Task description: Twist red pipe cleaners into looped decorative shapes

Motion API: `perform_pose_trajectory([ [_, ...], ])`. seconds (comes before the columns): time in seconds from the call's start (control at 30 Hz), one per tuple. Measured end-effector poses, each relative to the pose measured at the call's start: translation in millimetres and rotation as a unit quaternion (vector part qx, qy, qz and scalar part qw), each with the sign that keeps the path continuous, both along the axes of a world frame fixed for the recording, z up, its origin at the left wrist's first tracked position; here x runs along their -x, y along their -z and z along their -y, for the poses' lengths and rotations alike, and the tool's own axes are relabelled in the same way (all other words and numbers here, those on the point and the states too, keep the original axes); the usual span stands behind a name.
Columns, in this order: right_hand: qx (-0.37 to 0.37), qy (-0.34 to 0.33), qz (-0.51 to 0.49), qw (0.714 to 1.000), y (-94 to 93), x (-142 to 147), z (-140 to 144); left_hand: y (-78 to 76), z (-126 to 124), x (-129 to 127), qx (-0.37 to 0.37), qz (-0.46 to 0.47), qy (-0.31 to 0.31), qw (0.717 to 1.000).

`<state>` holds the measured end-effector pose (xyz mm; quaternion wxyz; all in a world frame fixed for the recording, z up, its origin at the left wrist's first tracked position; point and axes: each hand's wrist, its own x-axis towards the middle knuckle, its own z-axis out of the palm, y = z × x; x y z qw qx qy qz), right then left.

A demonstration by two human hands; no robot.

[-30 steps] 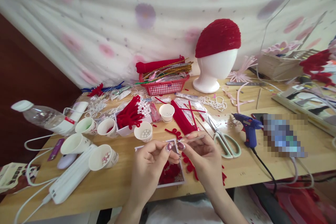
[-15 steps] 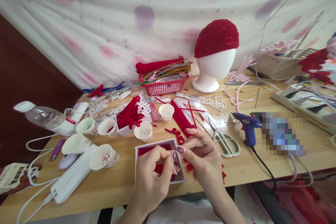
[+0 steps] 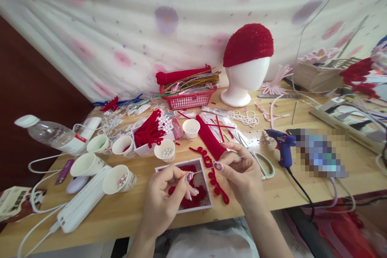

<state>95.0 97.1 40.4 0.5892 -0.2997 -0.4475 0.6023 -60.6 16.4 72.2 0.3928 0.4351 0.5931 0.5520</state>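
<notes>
Both grips pinch thin wire (image 3: 204,170) | left hand (image 3: 165,199), right hand (image 3: 242,171) | no readable labels

Red cap (image 3: 248,44), white mannequin head (image 3: 243,80), blue glue gun (image 3: 282,145), red basket (image 3: 187,98).

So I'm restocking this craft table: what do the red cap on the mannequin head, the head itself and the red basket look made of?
The red cap looks like fuzzy pipe cleaner wound in ribbed rows, matte. The mannequin head seems to be white foam, smooth and dull, though that is a guess from its look. The red basket appears to be moulded plastic with an open grid wall.
</notes>
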Motion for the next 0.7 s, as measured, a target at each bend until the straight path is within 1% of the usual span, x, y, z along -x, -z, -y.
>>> perform_pose_trajectory([
  [0.1, 0.001, 0.008, -0.004, 1.000, 0.4, 2, 3, 5.9, -7, -2, 0.000, 0.084, -0.027, 0.996],
  [0.2, 0.007, 0.029, -0.018, 0.999, 1.3, 7, 7, 11.7, -14, -7, 0.009, 0.170, -0.063, 0.983],
  [0.27, 0.007, 0.044, -0.024, 0.999, 1.8, 10, 9, 13.1, -17, -10, 0.007, 0.178, -0.089, 0.980],
  [0.4, 0.015, 0.062, -0.037, 0.997, 2.1, 13, 13, 12.8, -16, -13, -0.009, 0.141, -0.129, 0.982],
  [0.5, 0.021, 0.054, -0.046, 0.997, 1.7, 12, 15, 14.5, -14, -12, -0.036, 0.139, -0.123, 0.982],
  [0.6, 0.014, 0.045, -0.047, 0.998, -0.3, 13, 15, 16.8, -17, -12, -0.061, 0.204, -0.101, 0.972],
  [0.7, 0.010, 0.036, -0.081, 0.996, -3.5, 18, 16, 17.7, -21, -14, -0.069, 0.261, -0.065, 0.961],
])
